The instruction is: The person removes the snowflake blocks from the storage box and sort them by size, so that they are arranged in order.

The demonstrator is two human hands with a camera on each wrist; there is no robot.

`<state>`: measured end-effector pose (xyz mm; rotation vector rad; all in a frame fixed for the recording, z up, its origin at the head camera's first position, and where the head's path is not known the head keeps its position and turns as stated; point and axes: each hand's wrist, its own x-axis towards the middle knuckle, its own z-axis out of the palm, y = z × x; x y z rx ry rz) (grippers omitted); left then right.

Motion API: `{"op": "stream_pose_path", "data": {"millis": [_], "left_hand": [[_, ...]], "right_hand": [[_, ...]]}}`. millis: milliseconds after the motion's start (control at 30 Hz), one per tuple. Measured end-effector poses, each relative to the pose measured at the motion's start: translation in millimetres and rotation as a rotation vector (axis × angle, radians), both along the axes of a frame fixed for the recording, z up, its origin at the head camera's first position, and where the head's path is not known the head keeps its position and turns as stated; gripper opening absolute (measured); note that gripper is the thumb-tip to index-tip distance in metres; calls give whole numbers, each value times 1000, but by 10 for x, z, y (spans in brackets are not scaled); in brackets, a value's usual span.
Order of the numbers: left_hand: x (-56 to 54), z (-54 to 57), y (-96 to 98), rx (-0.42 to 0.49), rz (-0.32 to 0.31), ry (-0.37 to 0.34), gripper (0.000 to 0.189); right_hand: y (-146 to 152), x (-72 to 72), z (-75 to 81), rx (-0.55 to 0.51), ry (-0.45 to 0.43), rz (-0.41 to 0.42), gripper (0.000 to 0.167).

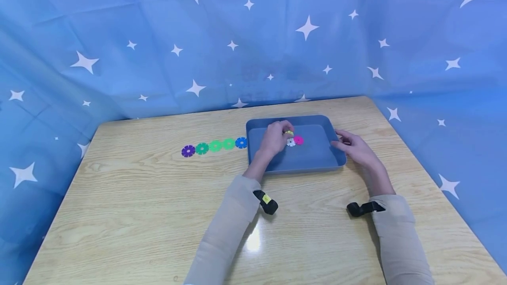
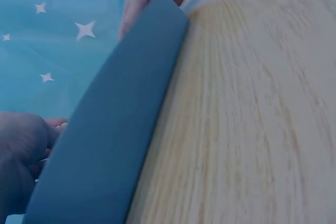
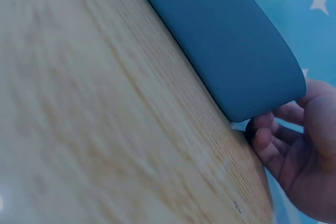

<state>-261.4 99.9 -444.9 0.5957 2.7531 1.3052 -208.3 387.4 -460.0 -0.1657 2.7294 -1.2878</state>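
Note:
Inside the grey-blue tray (image 1: pixel 309 164), my left hand (image 1: pixel 274 137) pinches a yellow notched plastic disc (image 1: pixel 289 133). A white disc (image 1: pixel 291 142) and a pink disc (image 1: pixel 299 140) lie on the tray floor beside those fingertips. At the tray's right side, my right hand (image 1: pixel 356 147) grips the wall, thumb over the rim and fingers outside. The left wrist view has the tray's wall (image 2: pixel 113 114) covering most of the left hand (image 2: pixel 21 153). In the right wrist view the right hand (image 3: pixel 310 145) holds the tray's corner (image 3: pixel 262 72), its fingers curled.
Left of the tray, a row of discs lies on the wooden table (image 1: pixel 138 197): purple (image 1: pixel 188 151), teal (image 1: pixel 202 148), two light green (image 1: pixel 215 146) and blue (image 1: pixel 241 143), the blue one close to the tray wall. A blue star-patterned cloth (image 1: pixel 158 25) hangs behind the table.

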Motion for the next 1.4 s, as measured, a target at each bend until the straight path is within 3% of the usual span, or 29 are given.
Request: {"op": "stream_pose_path", "data": {"millis": [200, 667, 900, 1100, 1400], "left_hand": [[69, 81, -116, 139, 60, 9, 13], [200, 169, -585, 254, 14, 73, 18], [250, 211, -877, 360, 77, 73, 14], [280, 168, -1184, 401, 151, 63, 14], [345, 42, -1668, 394, 210, 68, 13]], "right_hand": [[-26, 14, 25, 20, 11, 1, 64], [-20, 17, 13, -2, 17, 6, 63], [-12, -2, -4, 12, 15, 13, 63], [-14, 11, 13, -1, 17, 10, 63], [-30, 26, 25, 5, 14, 10, 65]]}}
